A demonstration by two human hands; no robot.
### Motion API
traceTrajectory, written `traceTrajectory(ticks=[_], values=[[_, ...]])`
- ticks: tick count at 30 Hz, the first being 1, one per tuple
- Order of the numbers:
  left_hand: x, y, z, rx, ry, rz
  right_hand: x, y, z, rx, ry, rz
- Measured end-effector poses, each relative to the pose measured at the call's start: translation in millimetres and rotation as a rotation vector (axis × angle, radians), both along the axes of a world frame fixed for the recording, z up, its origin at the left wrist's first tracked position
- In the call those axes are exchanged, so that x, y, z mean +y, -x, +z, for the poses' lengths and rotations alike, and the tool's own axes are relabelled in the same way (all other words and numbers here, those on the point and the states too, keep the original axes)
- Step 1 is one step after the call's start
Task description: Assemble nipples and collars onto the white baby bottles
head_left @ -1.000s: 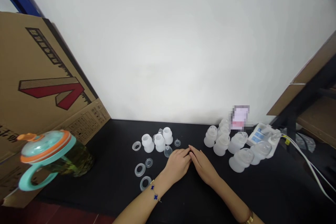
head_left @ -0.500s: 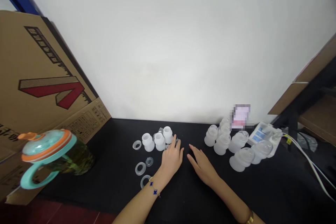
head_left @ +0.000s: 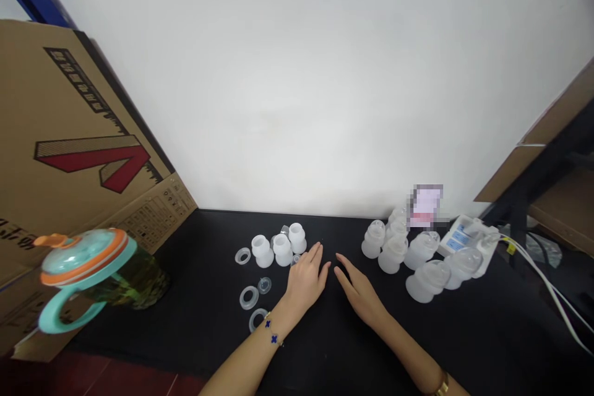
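"In the head view, how does the grip stand?"

"The left grip (head_left: 305, 278) is palm down, fingers stretched and close together; the right grip (head_left: 359, 297), just beside it, has loosely straightened fingers. Neither visibly has hold of anything."

"And the parts?"

"On the black bench (head_left: 199, 297), left of the left grip and a little beyond, stand three white, waisted plastic bottles (head_left: 282, 252). Three flat, translucent plastic rings (head_left: 242, 301) and a small, clear, round nipple piece (head_left: 264, 285) lie left of that grip."

"How far along?"

"Right of the right grip stand frosted plastic bottles with clear domed tops (head_left: 427, 281); I'd judge those assembled. The white ones have bare mouths and loose parts around them, so they look unfinished."

"What's unclear?"

"Another clear domed piece (head_left: 296, 258) is partly masked by the left grip; I can't tell whether they touch. Whatever lies beneath either palm is hidden. The rear frosted bottles overlap, and the pink rectangle (head_left: 426, 203) beyond them is pixelated."
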State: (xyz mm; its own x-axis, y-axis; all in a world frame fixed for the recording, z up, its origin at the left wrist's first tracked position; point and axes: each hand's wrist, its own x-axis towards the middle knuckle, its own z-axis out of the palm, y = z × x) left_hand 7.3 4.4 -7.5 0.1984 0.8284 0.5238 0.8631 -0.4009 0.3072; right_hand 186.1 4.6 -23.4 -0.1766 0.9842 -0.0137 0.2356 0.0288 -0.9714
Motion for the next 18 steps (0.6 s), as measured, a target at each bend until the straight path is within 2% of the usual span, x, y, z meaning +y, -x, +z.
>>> traceTrajectory(ticks=[2,5,8,10,13,18], values=[[-2.9,-1.5,6.3,-0.065,-0.036,-0.055,2.3,1.0,0.3,0.210,0.088,-0.058],[-7.9,-3.7,15.5,-0.154,-0.073,-0.142,7.1,1.5,1.1,0.576,0.331,-0.111],[-11.7,-5.4,20.4,-0.211,-0.088,-0.239,10.5,-0.1,4.8,0.851,0.613,-0.085],[-13.3,-6.3,20.6,-0.222,-0.077,-0.290,10.9,-1.3,8.9,0.964,0.742,-0.036],[-14.6,-7.7,18.0,-0.212,-0.054,-0.334,9.3,-1.3,14.3,1.077,0.807,0.021],[-15.4,-10.1,14.8,-0.193,-0.035,-0.356,8.5,1.1,17.0,1.152,0.800,-0.049]])
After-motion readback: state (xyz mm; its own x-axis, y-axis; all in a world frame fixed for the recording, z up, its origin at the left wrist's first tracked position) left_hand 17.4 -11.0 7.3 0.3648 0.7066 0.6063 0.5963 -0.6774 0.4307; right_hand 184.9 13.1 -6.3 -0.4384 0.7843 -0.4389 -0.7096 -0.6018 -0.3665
